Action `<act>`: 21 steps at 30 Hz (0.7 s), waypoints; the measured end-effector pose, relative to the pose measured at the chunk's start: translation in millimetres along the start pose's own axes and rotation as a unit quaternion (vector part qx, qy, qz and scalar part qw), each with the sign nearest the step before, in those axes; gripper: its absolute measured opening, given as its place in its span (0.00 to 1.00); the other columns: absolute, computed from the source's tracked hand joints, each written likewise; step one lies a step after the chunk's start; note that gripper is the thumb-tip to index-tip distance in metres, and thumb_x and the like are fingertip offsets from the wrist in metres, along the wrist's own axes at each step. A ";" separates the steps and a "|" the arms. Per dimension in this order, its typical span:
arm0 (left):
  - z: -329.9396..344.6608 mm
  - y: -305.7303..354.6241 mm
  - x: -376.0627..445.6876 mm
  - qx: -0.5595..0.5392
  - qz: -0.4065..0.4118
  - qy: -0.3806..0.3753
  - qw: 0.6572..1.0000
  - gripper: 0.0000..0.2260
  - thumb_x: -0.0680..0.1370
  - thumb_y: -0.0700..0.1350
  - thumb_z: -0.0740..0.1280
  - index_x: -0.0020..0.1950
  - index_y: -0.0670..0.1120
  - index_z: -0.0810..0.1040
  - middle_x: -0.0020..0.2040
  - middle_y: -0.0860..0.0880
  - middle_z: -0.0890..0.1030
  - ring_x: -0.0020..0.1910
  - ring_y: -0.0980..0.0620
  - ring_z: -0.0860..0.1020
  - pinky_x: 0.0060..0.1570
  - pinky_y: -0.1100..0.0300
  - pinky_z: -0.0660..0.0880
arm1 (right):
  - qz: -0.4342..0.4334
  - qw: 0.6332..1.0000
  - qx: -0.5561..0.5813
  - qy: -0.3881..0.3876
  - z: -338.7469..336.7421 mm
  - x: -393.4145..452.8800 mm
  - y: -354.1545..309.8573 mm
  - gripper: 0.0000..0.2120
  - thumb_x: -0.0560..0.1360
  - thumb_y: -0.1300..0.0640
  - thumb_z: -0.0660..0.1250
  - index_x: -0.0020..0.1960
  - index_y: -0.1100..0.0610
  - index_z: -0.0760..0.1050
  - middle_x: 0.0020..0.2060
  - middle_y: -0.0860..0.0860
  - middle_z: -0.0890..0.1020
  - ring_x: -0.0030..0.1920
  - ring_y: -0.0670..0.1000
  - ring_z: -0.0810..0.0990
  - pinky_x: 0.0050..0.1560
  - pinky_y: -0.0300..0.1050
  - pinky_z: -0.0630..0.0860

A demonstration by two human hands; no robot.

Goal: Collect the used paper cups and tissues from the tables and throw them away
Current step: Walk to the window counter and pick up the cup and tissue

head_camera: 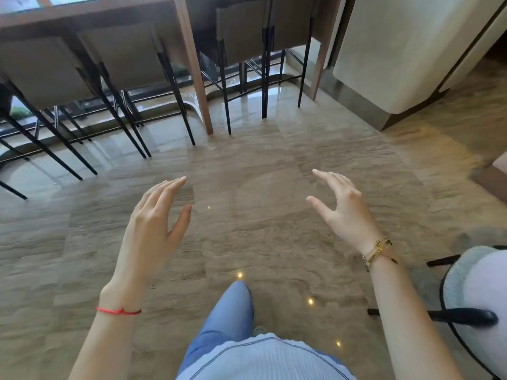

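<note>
No paper cup or tissue shows in the head view. My left hand [155, 226] is held out over the polished floor with its fingers spread and nothing in it; a red string circles the wrist. My right hand [341, 208] hovers at the same height to the right, fingers apart and empty, with gold bracelets on the wrist. Below them I see my own leg in blue jeans and a light ribbed top.
A long wooden counter [109, 16] runs across the top, with several tall dark-legged stools [129, 58] tucked under it. A cream rounded unit [397, 58] stands at the upper right. A grey padded chair [472, 292] with a black frame sits at the lower right. Glossy beige floor [260, 174] lies between.
</note>
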State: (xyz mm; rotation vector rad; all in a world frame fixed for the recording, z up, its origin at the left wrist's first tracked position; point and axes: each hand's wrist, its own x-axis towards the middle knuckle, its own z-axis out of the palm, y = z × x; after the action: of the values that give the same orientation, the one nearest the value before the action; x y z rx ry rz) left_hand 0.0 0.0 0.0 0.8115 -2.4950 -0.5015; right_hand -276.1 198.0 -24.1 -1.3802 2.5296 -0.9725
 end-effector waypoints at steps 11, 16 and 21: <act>58.6 -47.6 175.6 -0.007 0.010 -0.007 1.000 0.21 0.79 0.44 0.65 0.72 0.43 0.69 0.67 0.45 0.75 0.70 0.47 0.69 0.69 0.50 0.67 | 0.024 1.000 0.002 -0.003 20.4 164.7 36.2 0.24 0.75 0.51 0.68 0.70 0.54 0.69 0.65 0.49 0.74 0.68 0.47 0.67 0.67 0.36 0.59; 71.4 -72.0 297.5 -0.011 0.030 0.009 0.999 0.22 0.79 0.44 0.65 0.73 0.44 0.69 0.66 0.46 0.75 0.69 0.48 0.70 0.68 0.47 0.69 | 0.019 1.000 0.015 0.000 22.5 281.6 40.1 0.24 0.75 0.52 0.68 0.70 0.53 0.69 0.64 0.48 0.74 0.68 0.46 0.67 0.65 0.32 0.57; 90.8 -90.5 401.8 -0.006 0.041 -0.006 0.999 0.22 0.79 0.46 0.64 0.73 0.45 0.68 0.64 0.46 0.76 0.65 0.48 0.73 0.65 0.48 0.71 | 0.038 0.999 0.027 0.009 26.9 370.4 61.4 0.24 0.75 0.52 0.68 0.70 0.53 0.69 0.64 0.47 0.74 0.68 0.46 0.67 0.66 0.33 0.58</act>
State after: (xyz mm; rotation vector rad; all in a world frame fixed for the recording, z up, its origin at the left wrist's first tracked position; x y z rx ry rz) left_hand -295.3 -300.9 9.4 0.7011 -2.5222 -0.4936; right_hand -526.7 -82.2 -4.3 -1.2570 2.5298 -1.0356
